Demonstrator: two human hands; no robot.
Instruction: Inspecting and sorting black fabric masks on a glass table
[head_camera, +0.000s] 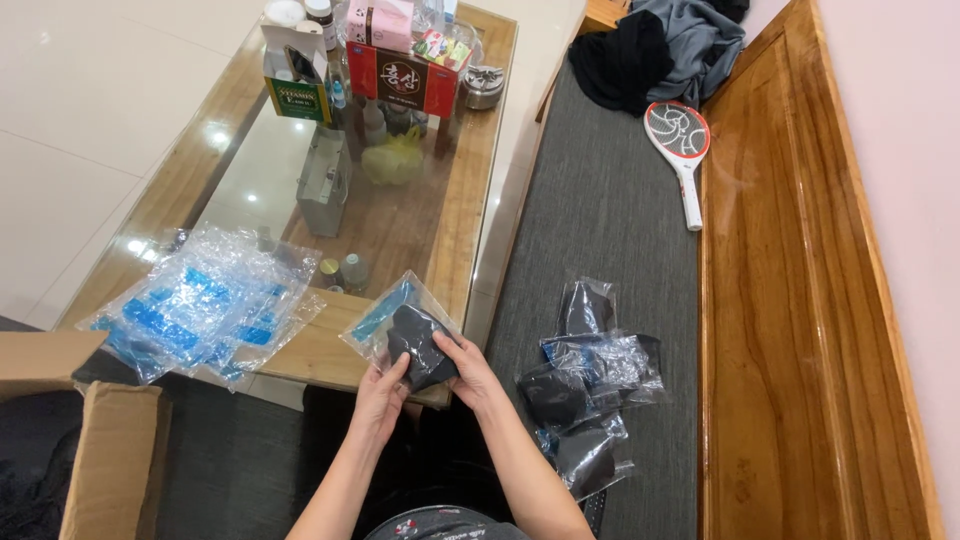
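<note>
Both hands meet over the near edge of the glass-topped wooden counter (455, 215), sharing one clear plastic pouch with a dark folded cloth item inside (408, 330). The left hand (381, 395) grips the pouch's lower edge from 7 o'clock, fingers curled up against the dark cloth; the right hand (466, 365) pinches it from 4 o'clock, thumb on top and fingers underneath. The pouch looks light and limp, its film slick and crinkly, so a hold through the film onto the soft cloth seems surer than on the loose plastic corners. Nothing about it looks fragile. At 9 o'clock from the hands a heap of clear pouches with blue strips (200, 310) lies on the counter; at 3 o'clock a pile of filled pouches with dark cloth (590, 395) rests on the grey bench cushion (600, 200). A brown cardboard box (95, 450) sits at 8 o'clock
</note>
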